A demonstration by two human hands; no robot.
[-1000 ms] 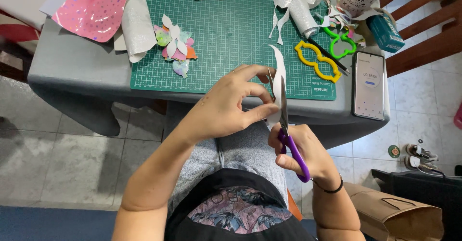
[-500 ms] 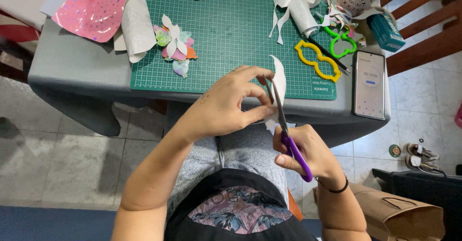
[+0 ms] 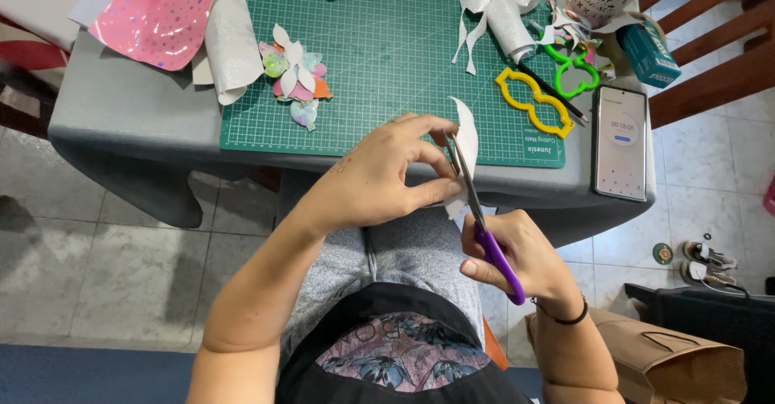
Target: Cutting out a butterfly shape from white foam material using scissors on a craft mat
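Since the frame a second back, the scissors point(image 3: 478, 210) had tipped off near-vertical and worked further along the edge, and the white cut-out point(image 3: 467, 139) had turned a touch in the fingers. The left hand point(image 3: 386, 176) was closed on that white piece, thumb and fingertips pinching its lower part, holding it up in the air over the lap, just in front of the table edge point(image 3: 565, 210) and the green cutting mat point(image 3: 387, 57). The right hand point(image 3: 517, 259) was wrapped shut around the purple scissor handles, blades slim and nearly together against the piece. It looked thin and light, a sheet material that stood up on its own yet would likely flex or crease under a hard squeeze; a hold close to the cut line, as here, seemed the sensible spot. Petal shapes point(image 3: 295, 77), a yellow template point(image 3: 533, 101) and a phone point(image 3: 620, 142) lay on the table, well apart from the work.
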